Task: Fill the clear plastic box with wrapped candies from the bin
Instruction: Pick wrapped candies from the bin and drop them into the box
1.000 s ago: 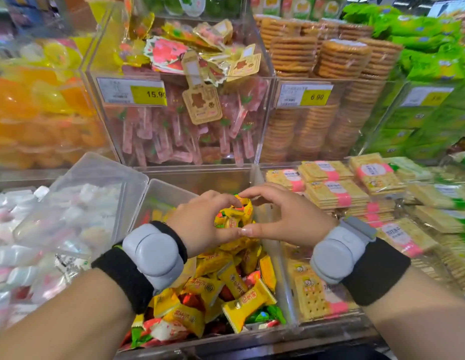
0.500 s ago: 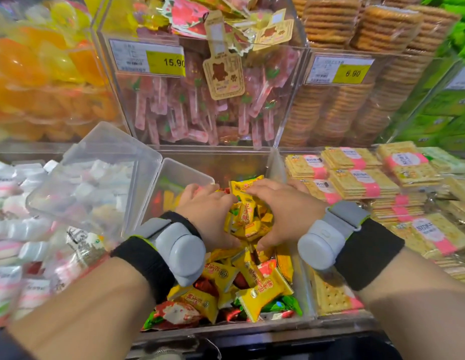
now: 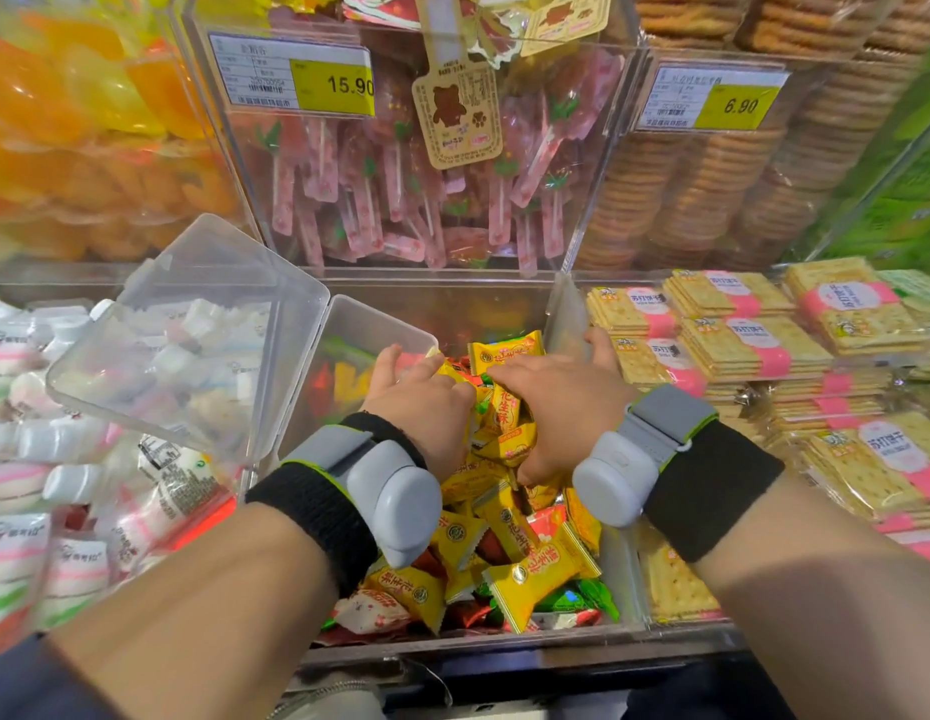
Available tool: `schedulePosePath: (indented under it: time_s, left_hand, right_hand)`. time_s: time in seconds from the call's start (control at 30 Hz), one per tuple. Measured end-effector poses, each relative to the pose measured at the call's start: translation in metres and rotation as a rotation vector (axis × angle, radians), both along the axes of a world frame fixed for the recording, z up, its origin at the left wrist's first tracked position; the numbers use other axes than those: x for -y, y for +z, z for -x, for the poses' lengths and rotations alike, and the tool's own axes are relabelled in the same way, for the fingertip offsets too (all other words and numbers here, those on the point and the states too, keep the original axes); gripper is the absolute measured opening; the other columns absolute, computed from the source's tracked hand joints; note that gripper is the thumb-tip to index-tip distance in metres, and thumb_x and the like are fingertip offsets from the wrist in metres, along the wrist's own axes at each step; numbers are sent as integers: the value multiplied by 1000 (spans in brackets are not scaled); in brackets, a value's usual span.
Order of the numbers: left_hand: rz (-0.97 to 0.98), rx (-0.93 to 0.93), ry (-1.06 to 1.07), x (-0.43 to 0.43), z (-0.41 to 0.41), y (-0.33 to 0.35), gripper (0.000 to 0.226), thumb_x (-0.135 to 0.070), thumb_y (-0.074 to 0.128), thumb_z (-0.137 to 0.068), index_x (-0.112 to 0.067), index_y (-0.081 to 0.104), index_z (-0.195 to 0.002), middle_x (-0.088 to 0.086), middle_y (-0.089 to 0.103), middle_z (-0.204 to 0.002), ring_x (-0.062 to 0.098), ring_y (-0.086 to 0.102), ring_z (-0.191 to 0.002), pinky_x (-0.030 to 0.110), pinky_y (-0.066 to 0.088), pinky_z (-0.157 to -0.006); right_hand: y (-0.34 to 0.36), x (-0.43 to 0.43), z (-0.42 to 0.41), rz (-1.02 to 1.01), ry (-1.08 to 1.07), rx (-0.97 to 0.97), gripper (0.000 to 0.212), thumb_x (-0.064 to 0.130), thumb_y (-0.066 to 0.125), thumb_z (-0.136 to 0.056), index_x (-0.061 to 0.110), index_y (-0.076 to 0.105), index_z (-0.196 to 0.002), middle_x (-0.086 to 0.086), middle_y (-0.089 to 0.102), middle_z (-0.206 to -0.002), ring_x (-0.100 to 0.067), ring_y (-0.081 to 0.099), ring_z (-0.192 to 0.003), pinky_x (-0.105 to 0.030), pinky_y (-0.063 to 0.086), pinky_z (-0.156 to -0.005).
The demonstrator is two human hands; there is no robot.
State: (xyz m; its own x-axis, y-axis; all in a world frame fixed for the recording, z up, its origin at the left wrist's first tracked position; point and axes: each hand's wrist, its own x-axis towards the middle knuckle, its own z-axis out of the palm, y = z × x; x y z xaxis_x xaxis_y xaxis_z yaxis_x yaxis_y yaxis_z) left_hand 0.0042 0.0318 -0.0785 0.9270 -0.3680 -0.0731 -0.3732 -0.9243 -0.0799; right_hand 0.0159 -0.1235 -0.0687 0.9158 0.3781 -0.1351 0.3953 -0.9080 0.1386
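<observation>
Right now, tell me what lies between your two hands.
Head view: a cluster of yellow wrapped candies fills the gap between the left hand and right hand.

The clear plastic box (image 3: 358, 350) stands tilted at the far left corner of the bin (image 3: 504, 644), its hinged lid (image 3: 192, 330) swung open and leaning out to the left. The bin is a clear-walled compartment heaped with wrapped candies (image 3: 525, 569), mostly yellow with red print, with red, green and white ones among them. A bunch of yellow candies (image 3: 504, 407) is pressed between the left hand (image 3: 421, 402) and the right hand (image 3: 561, 402), just beside the box's open mouth.
</observation>
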Motion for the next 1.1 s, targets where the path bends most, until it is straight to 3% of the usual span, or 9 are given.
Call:
schedulePosePath:
  time_s: [0.2,0.3,0.4,0.53,0.63,0.73,1.0,1.1]
  left_hand:
    - [35,19,-15,2,-1,2,33,-33,48,-88,-21,47,-119,0,52,-136,19,21,-143,53,0,-113]
    - [53,29,-47,3,0,2,36,-31,52,-85,-19,47,-118,4,51,-135,20,34,-136,48,3,-114]
    - [63,21,-62,5,3,3,39,-30,53,-85,-18,43,-120,5,62,-119,25,51,-118,43,11,-112]
    - [112,12,-85,10,8,2,52,-25,52,-83,-17,33,-132,6,65,-105,29,54,-109,37,21,-108]
    - [115,14,-88,13,10,2,63,-29,53,-83,-19,25,-138,6,64,-108,30,53,-112,38,22,-107]
    - [111,22,-79,14,8,2,56,-29,52,-87,-21,28,-138,5,64,-111,29,52,-114,38,24,-106]
    - [126,-58,-97,13,2,7,58,-40,56,-86,-24,32,-137,5,58,-127,28,48,-122,37,24,-105]
    - [197,-54,-103,11,4,9,57,-39,56,-86,-24,34,-136,6,57,-127,29,50,-118,38,29,-102]
  right_hand:
    - [-5,2,2,-67,0,113,109,58,79,-45,35,27,-138,5,49,-133,-20,45,-127,-49,-14,-99]
    - [-9,3,3,-93,2,167,105,58,77,-44,34,32,-136,5,50,-125,-19,50,-120,-47,-10,-100]
    - [-12,4,3,-114,-6,200,92,55,74,-44,34,40,-127,6,51,-117,-18,55,-111,-46,-9,-101]
    - [-14,4,4,-124,-19,205,71,48,72,-45,33,45,-109,9,59,-103,-19,61,-100,-45,-8,-101]
    - [-13,4,6,-145,-31,192,66,45,73,-48,31,42,-105,10,64,-88,-20,63,-91,-44,-10,-101]
    - [-10,5,9,-164,-30,178,65,43,73,-52,30,39,-106,8,65,-88,-21,64,-88,-41,-12,-102]
    - [0,8,20,-292,-67,133,62,44,77,-57,29,39,-104,13,51,-70,-21,60,-84,-34,-7,-108]
    - [3,9,24,-354,-73,129,61,40,77,-60,29,39,-106,13,50,-78,-23,59,-93,-33,-3,-110]
